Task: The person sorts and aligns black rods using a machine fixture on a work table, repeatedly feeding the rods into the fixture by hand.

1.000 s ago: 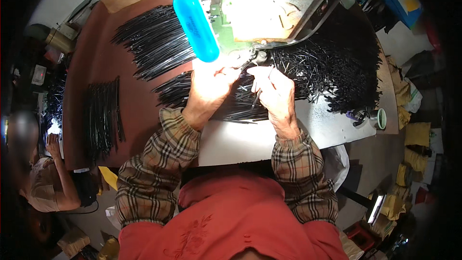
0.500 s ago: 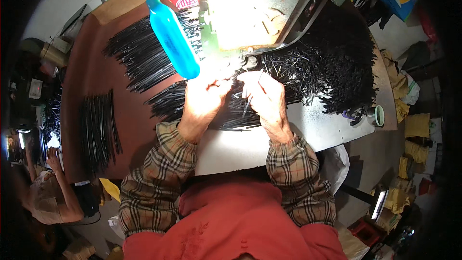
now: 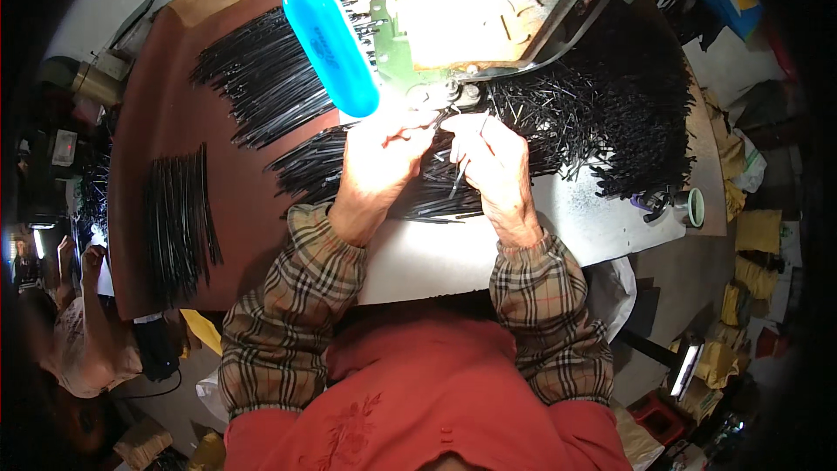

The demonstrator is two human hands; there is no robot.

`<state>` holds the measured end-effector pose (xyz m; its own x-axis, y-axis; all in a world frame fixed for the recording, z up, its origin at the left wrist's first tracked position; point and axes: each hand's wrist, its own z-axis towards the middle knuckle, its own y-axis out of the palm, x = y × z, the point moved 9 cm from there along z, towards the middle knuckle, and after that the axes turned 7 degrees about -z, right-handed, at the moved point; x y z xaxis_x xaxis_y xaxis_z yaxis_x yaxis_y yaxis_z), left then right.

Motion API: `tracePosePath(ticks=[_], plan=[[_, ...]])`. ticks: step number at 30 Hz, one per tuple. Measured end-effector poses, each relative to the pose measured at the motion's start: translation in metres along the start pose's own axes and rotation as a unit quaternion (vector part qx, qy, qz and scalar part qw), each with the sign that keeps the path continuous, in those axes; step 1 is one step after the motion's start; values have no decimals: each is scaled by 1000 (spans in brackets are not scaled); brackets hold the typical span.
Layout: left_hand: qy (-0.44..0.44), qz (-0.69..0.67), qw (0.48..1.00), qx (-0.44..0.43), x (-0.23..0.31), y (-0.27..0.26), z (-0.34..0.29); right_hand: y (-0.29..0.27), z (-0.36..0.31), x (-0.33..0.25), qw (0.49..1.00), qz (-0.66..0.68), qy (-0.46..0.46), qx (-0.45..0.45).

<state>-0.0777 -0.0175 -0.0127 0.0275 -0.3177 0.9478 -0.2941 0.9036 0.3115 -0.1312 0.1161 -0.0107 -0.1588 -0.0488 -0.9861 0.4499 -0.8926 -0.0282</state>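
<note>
Close under the metal parts of a bench machine (image 3: pixel 446 94), my two hands work nearly fingertip to fingertip. My right hand (image 3: pixel 499 170) is closed in a pinch, with a thin dark strip (image 3: pixel 459 176) sticking out below its fingers. My left hand (image 3: pixel 375 166) is closed too, thumb and fingers pressed together at the machine; glare hides what it pinches. Beneath and between them lies a layer of black, thin strips (image 3: pixel 309 166). A blue rounded handle (image 3: pixel 330 44) hangs just above my left hand.
Black strips lie in a bundle (image 3: pixel 179 218) on the brown left tabletop (image 3: pixel 253 209) and in a larger pile (image 3: pixel 270 74). A tangled heap (image 3: pixel 602 113) fills the right side. A small green-rimmed cup (image 3: pixel 695 208) stands at the right edge. Another person (image 3: pixel 91 340) sits far left.
The whole view has shifted slightly, so the machine and blue handle appear higher and further right. Both hands stay pinched at the machine, and the strip remains in my right hand.
</note>
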Motion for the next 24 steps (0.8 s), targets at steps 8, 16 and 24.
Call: tracePosePath(ticks=[8,16,24], plan=[[96,93,991,19,5,-9,1,0,3,-1,1000,-16,-1,-4],[146,128,981,23,16,-2,18,-3,19,-2,999,46,18,-21],[295,349,886,82,38,5,10,1,26,4,998,35,46,-32]])
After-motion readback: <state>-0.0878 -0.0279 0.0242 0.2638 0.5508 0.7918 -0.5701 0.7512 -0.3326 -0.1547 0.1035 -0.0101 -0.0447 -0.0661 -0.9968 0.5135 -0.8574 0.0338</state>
